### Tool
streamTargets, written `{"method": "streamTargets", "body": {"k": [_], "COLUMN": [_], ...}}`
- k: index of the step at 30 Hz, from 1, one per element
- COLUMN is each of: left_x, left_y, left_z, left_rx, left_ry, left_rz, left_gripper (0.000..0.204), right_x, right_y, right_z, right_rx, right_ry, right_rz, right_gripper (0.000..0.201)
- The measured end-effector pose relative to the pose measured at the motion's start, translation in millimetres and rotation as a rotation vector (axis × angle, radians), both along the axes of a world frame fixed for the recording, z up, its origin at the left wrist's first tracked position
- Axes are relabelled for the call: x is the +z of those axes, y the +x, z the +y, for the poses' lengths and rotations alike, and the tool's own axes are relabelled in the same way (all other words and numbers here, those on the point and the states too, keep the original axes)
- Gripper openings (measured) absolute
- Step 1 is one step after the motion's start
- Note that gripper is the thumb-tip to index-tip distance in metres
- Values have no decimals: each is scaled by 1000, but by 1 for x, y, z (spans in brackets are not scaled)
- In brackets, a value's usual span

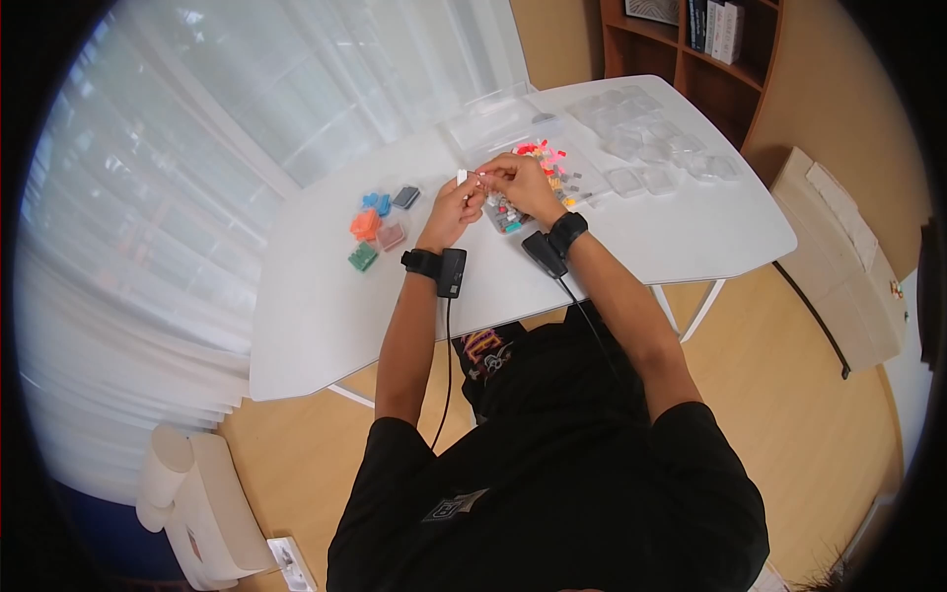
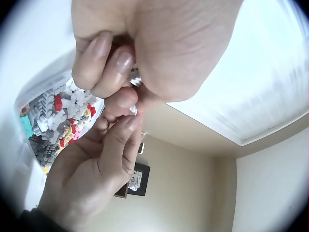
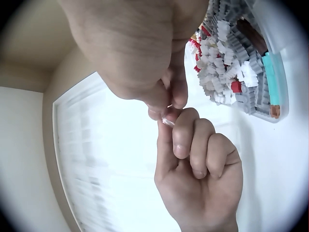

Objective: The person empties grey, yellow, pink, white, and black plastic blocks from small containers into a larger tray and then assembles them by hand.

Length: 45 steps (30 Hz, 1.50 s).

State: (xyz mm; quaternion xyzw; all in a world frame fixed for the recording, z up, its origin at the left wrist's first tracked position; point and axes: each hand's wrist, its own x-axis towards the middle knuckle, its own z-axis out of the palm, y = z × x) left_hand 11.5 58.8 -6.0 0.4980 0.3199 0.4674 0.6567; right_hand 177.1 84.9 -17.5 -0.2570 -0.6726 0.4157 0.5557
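Observation:
Both hands meet in front of the box, fingertips together. My left hand [image 1: 456, 209] has its fingers curled round a small white piece [image 1: 462, 177], which shows between the fingers in the left wrist view as a white bit [image 2: 135, 77]. My right hand [image 1: 523, 185] pinches a tiny white piece [image 2: 133, 109] between thumb and finger, against the left fingertips. In the right wrist view a white piece [image 3: 168, 122] sits where the two hands touch; most of it is hidden. Just beside the hands, the clear box [image 3: 281, 72] holds many loose bricks [image 3: 217, 63].
On the white table [image 1: 326, 326], blue bricks [image 1: 376, 203], orange bricks [image 1: 365, 225], green bricks [image 1: 363, 258] and a dark-filled container [image 1: 405, 197] stand at the left. Several clear containers [image 1: 623, 181] are spread at the back right.

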Motion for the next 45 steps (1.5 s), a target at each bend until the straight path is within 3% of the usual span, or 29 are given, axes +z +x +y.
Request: {"method": "streamTargets", "body": {"k": [7, 12, 19, 27, 30, 36, 45], "left_x": [-6, -4, 1, -3, -2, -1, -3], "left_y": [-1, 0, 2, -2, -1, 1, 1], "left_z": [5, 3, 0, 3, 3, 0, 2], "left_rx": [58, 67, 37, 21, 50, 54, 49], "left_ry": [51, 64, -12, 6, 8, 23, -8], "left_rz": [-7, 23, 26, -2, 34, 51, 33], "left_gripper": [23, 26, 26, 28, 29, 29, 28], "right_x": [7, 11, 0, 0, 7, 9, -5], "right_y": [1, 3, 0, 3, 3, 0, -3], "right_z": [-5, -9, 2, 3, -3, -8, 5], "right_rx": [-166, -19, -77, 27, -117, 12, 19], "right_ry": [152, 54, 104, -79, 104, -5, 34], "right_rz": [1, -38, -56, 31, 30, -52, -11], "right_gripper": [19, 21, 16, 17, 20, 23, 15]}}
